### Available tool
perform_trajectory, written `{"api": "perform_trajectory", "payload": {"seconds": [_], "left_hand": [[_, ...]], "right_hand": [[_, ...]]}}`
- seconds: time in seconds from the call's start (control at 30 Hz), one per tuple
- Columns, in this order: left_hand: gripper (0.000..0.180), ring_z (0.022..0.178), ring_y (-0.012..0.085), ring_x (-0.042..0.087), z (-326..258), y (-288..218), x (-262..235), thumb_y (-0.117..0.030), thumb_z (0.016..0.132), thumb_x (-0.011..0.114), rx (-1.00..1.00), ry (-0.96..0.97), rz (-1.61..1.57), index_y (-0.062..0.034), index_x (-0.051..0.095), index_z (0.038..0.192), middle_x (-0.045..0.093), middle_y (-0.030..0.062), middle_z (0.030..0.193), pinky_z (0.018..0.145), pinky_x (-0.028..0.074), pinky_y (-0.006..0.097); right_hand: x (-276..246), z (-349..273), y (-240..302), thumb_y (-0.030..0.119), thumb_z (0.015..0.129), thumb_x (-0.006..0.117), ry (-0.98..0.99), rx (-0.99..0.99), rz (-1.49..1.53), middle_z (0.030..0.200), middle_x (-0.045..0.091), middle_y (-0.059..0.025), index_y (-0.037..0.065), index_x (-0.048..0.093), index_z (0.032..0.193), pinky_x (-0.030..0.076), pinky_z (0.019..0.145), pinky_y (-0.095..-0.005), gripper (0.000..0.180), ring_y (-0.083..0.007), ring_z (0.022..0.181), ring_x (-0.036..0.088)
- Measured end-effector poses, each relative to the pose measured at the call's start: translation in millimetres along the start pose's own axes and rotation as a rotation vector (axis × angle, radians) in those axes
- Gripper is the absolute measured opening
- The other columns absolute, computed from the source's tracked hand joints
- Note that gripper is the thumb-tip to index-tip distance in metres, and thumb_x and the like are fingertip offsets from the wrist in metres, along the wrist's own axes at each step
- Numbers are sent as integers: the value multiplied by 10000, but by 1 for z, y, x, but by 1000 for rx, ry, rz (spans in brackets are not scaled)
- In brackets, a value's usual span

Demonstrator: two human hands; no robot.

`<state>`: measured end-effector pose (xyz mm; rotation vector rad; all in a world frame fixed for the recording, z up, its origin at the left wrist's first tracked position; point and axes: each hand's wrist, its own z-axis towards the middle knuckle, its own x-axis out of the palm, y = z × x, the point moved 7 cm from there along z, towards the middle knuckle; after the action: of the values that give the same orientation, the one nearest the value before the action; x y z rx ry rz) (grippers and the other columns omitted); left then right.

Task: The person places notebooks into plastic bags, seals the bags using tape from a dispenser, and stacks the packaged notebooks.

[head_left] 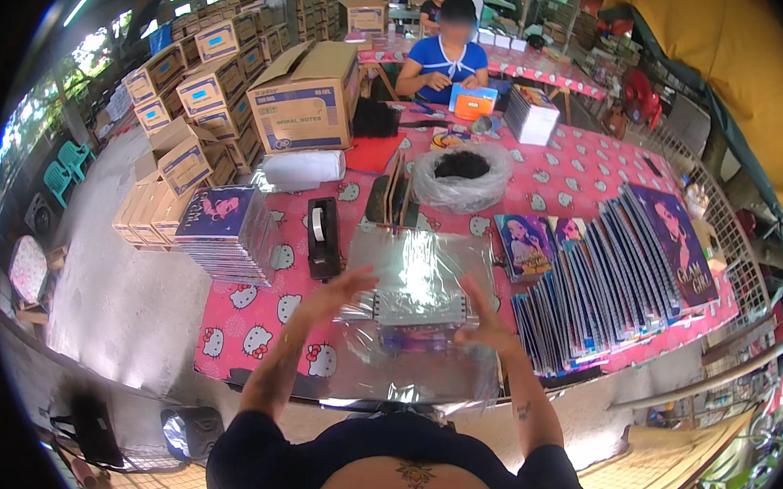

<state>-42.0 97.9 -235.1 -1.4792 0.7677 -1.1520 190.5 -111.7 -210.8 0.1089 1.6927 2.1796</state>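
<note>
A small stack of spiral notebooks (423, 311) lies in front of me, wrapped in a clear plastic sheet (402, 371) spread over the pink table (252, 326). My left hand (339, 288) presses the film against the stack's left end with fingers spread. My right hand (479, 314) holds the film against the right end. The sheet folds up over the top of the stack and hides most of the covers.
A black tape dispenser (323, 233) stands left of the stack, with a notebook pile (226, 233) beyond it. Fanned notebooks (605, 275) fill the right side. A bag of black items (461, 173), cardboard boxes (306, 96) and a seated person in blue (446, 61) are farther back.
</note>
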Motion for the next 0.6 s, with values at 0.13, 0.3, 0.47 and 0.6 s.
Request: {"api": "perform_trajectory", "payload": {"seconds": [0.13, 0.3, 0.47, 0.6], "left_hand": [[646, 1079, 157, 584, -51, 23, 64, -159, 769, 802, -12, -418, 144, -46, 525, 1341, 614, 90, 1218, 927, 461, 304], [480, 986, 139, 588, -71, -64, 36, -109, 737, 796, 443, -699, -33, -25, 591, 1163, 644, 28, 1032, 884, 475, 305], [601, 861, 171, 638, -137, -204, -45, -153, 788, 798, 846, -1131, -56, -1, 479, 1274, 650, 102, 1029, 756, 540, 300], [863, 1050, 284, 587, -186, -230, -181, -436, 763, 824, 660, -1604, 238, 104, 392, 1278, 577, 243, 1163, 913, 466, 351]], "right_hand": [[41, 10, -25, 227, 734, 873, 10, 194, 137, 1171, 611, -29, 85, 450, 1448, 422, 992, -324, 842, -142, 1080, 561], [78, 67, 70, 502, 882, 688, 92, 22, 342, 1340, 509, -79, 74, 355, 1498, 424, 992, -364, 820, -175, 1155, 526], [89, 60, 73, 522, 956, 587, 35, -1, 163, 1378, 487, -149, 72, 349, 1498, 426, 983, -366, 744, -183, 1168, 525], [95, 41, 27, 244, 954, 660, -103, 187, 235, 1081, 669, -77, 40, 545, 1331, 453, 876, -260, 443, -116, 979, 582]]}}
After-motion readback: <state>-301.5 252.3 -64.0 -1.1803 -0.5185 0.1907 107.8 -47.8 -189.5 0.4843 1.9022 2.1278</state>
